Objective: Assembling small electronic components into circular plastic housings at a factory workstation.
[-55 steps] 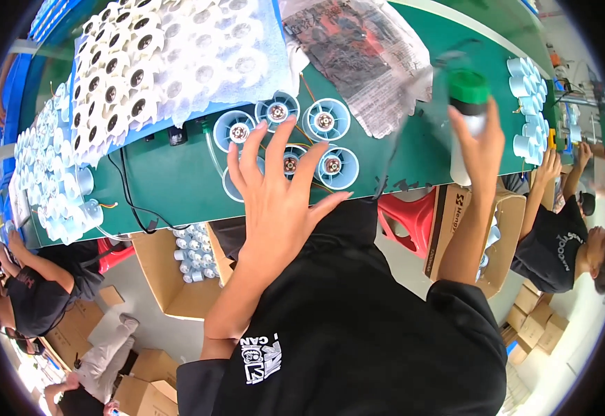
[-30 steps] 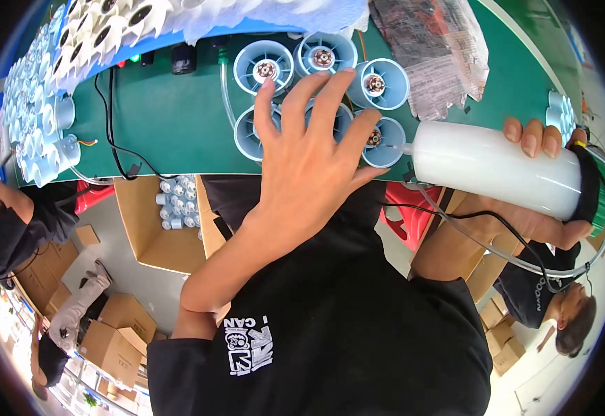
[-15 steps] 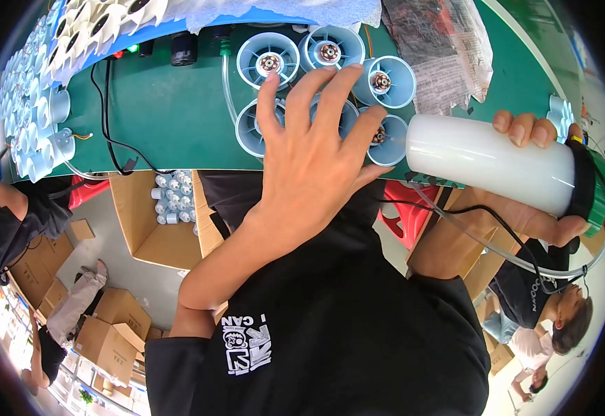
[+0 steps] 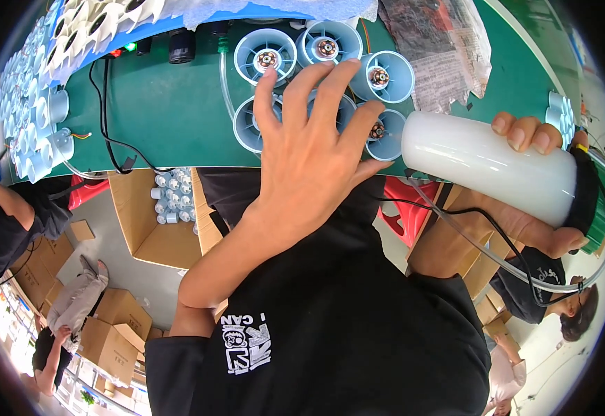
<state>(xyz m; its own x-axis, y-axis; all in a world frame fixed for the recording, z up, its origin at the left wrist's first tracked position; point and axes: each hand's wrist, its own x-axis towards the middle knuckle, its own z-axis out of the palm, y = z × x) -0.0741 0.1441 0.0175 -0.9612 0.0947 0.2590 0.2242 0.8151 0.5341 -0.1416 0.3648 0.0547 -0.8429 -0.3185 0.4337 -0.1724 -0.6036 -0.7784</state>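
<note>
My left hand (image 4: 302,170) is spread, palm down, over a cluster of light blue round fan housings (image 4: 265,55), its fingertips resting on or just above them. Copper-coloured motor windings (image 4: 327,48) show at the housings' centres. Part of the nearer row is hidden under my fingers. In my right hand (image 4: 524,223) is a thick white dispensing barrel (image 4: 486,149), fingers wrapped round it. It lies tilted, with a black collar and green end cap at the right. Its left end is beside the nearest right housing (image 4: 388,135); any tip or outlet is hard to make out.
A clear hose (image 4: 483,243) and black cable (image 4: 500,220) loop below the barrel. Crumpled plastic wrap (image 4: 445,52) lies at the back right of the green table (image 4: 177,111). More blue housings (image 4: 42,118) are stacked at left. An open carton (image 4: 157,243) stands below the table edge.
The barrel's left end has shifted slightly left, toward the nearest right housing. My left hand stays spread over the housings. People in the background have moved.
</note>
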